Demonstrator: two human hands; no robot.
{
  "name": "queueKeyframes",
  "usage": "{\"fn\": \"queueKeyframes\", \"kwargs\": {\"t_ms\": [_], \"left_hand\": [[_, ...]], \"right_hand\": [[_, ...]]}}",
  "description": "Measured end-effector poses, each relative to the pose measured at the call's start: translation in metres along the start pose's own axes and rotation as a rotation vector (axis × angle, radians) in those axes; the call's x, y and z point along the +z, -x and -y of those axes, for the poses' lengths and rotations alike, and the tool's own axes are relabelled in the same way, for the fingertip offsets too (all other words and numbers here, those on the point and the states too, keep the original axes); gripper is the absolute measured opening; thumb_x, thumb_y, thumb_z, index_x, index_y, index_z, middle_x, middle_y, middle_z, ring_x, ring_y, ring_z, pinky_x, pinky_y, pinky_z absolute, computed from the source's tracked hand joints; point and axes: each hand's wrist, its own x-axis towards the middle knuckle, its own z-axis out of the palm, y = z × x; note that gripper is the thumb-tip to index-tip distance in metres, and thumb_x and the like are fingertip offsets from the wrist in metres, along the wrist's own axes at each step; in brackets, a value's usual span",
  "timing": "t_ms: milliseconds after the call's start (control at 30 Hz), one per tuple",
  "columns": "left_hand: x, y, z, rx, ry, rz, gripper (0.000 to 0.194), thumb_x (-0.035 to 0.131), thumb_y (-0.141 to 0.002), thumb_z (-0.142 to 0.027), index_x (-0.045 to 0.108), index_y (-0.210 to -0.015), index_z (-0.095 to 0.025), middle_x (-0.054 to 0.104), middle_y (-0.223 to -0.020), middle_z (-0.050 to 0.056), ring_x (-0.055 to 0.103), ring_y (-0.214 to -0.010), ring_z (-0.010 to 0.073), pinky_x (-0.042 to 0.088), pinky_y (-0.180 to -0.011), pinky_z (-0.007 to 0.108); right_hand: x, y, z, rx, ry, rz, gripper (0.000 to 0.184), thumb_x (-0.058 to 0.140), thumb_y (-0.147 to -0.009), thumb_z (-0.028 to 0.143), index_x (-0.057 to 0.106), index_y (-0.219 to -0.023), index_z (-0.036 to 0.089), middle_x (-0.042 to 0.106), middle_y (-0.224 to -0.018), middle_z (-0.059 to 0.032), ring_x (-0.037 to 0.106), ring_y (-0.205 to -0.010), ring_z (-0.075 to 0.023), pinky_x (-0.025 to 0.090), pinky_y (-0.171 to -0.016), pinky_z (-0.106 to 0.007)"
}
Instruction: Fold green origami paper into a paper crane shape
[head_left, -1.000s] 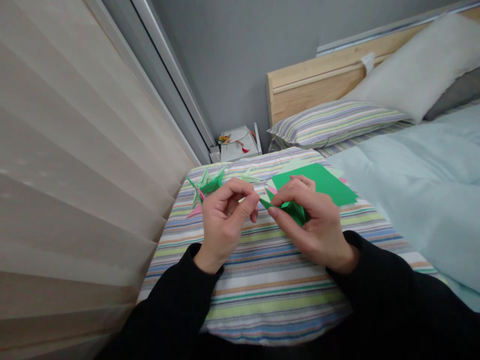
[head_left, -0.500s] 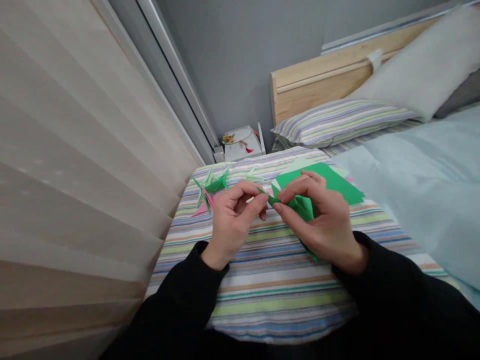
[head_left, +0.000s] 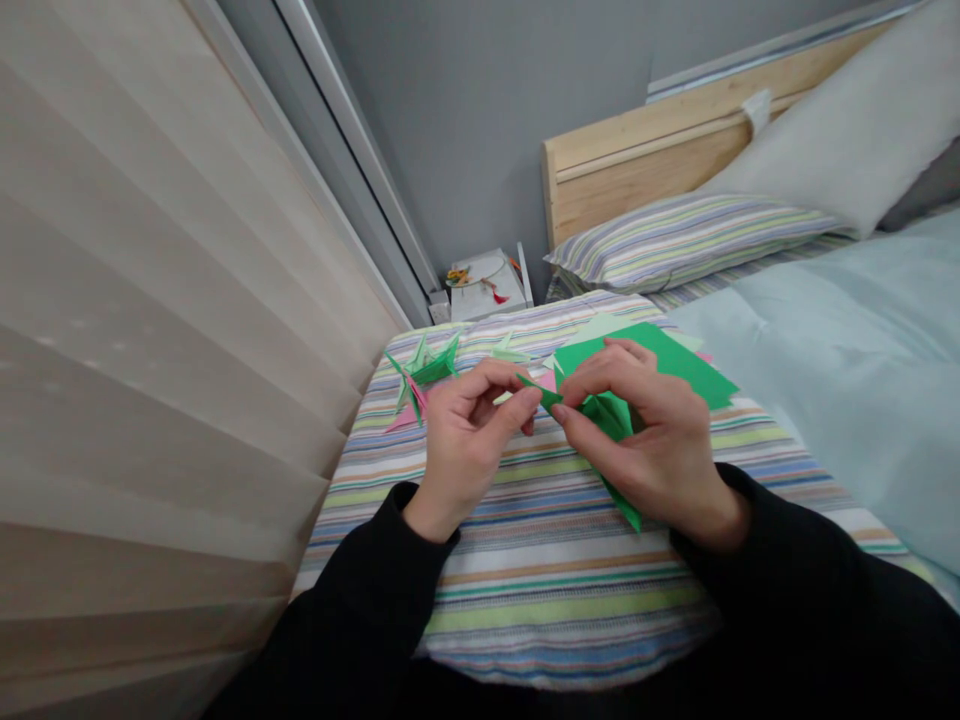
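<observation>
A folded green origami paper (head_left: 611,415) is held between my two hands above the striped cloth (head_left: 525,560). With thumb and forefinger, my left hand (head_left: 476,420) pinches the narrow tip of the paper. My right hand (head_left: 649,430) grips its body close to that tip, and part of the paper hangs down below the palm. The right palm and fingers hide the middle of the folds. Behind my right hand lies a stack of green paper sheets (head_left: 675,365), with paler sheets partly under it.
Several folded paper cranes (head_left: 431,365), green, pale green and pink, lie at the far left of the cloth. A small white stand (head_left: 487,285) with a red tassel is beyond. Curtain (head_left: 165,330) borders the left; the bed with a striped pillow (head_left: 690,240) is right.
Both hands keep their pinch on the green origami paper. My right hand has shifted very slightly to the right, and the view has tilted a little.
</observation>
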Motion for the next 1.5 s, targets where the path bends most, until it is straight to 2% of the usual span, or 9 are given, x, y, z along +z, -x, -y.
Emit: {"fn": "queueKeyframes", "kwargs": {"t_ms": [167,367,567,767,933,1100,1300,1500], "left_hand": [[-0.0016,-0.0002,0.0018,0.033,-0.008,-0.012,0.007,0.078,-0.082,-0.019,0.072,-0.079,-0.019,0.063,-0.081,0.000,0.056,-0.062,0.0088,0.047,-0.052,0.021],[-0.0046,-0.0006,0.0053,0.079,-0.070,-0.054,0.011,0.081,-0.078,-0.017,0.072,-0.075,-0.020,0.063,-0.075,0.001,0.058,-0.071,0.0120,0.048,-0.062,0.024],[-0.0014,0.0001,0.0022,0.015,-0.015,-0.021,0.009,0.080,-0.080,-0.024,0.071,-0.080,-0.020,0.062,-0.078,0.000,0.054,-0.060,0.0090,0.045,-0.051,0.022],[-0.0042,-0.0007,0.0022,0.004,-0.042,-0.057,0.014,0.082,-0.077,-0.023,0.070,-0.072,-0.020,0.064,-0.075,0.001,0.057,-0.067,0.0120,0.047,-0.058,0.025],[-0.0048,-0.0004,0.0019,0.027,-0.052,-0.052,0.014,0.084,-0.075,-0.023,0.072,-0.070,-0.021,0.066,-0.073,0.000,0.060,-0.072,0.0138,0.049,-0.067,0.027],[-0.0036,0.0005,0.0015,0.047,-0.079,-0.036,0.013,0.085,-0.075,-0.023,0.073,-0.071,-0.022,0.068,-0.071,0.000,0.060,-0.070,0.0134,0.049,-0.067,0.028],[-0.0023,0.0003,0.0029,0.076,-0.056,-0.052,0.012,0.084,-0.076,-0.019,0.073,-0.072,-0.021,0.066,-0.071,-0.001,0.059,-0.070,0.0126,0.048,-0.066,0.026],[-0.0023,0.0001,0.0011,0.029,0.016,-0.046,0.011,0.083,-0.076,-0.019,0.073,-0.072,-0.021,0.063,-0.071,0.000,0.056,-0.067,0.0120,0.044,-0.059,0.025]], "right_hand": [[-0.0004,-0.0011,0.0017,-0.036,0.008,-0.031,0.018,0.068,-0.082,0.014,0.056,-0.076,0.026,0.068,-0.075,0.0042,0.065,-0.074,-0.0179,0.040,-0.102,-0.050],[0.0009,-0.0018,0.0012,-0.056,-0.027,-0.036,0.021,0.068,-0.082,0.013,0.054,-0.074,0.026,0.071,-0.077,0.0026,0.066,-0.074,-0.0192,0.045,-0.093,-0.049],[0.0015,-0.0019,-0.0005,-0.051,-0.064,-0.039,0.022,0.067,-0.083,0.012,0.053,-0.073,0.026,0.071,-0.077,0.0019,0.066,-0.072,-0.0195,0.049,-0.084,-0.046],[0.0009,-0.0010,0.0008,-0.044,-0.070,-0.015,0.023,0.069,-0.081,0.009,0.054,-0.075,0.025,0.069,-0.077,0.0015,0.065,-0.075,-0.0196,0.046,-0.087,-0.048],[0.0003,-0.0001,0.0032,0.040,-0.022,0.004,0.019,0.070,-0.083,0.013,0.059,-0.093,0.025,0.068,-0.080,0.0021,0.064,-0.077,-0.0191,0.042,-0.092,-0.047],[-0.0006,-0.0003,0.0009,0.009,-0.032,0.100,0.013,0.065,-0.089,0.014,0.058,-0.082,0.023,0.064,-0.078,0.0026,0.060,-0.079,-0.0177,0.038,-0.091,-0.043],[-0.0013,-0.0016,0.0020,0.023,-0.067,0.131,0.013,0.063,-0.091,0.012,0.057,-0.084,0.022,0.063,-0.080,0.0023,0.057,-0.083,-0.0168,0.036,-0.089,-0.039],[-0.0020,-0.0020,0.0035,0.038,-0.098,0.169,0.013,0.063,-0.091,0.011,0.058,-0.083,0.020,0.061,-0.079,0.0021,0.056,-0.082,-0.0161,0.034,-0.088,-0.038]]}}
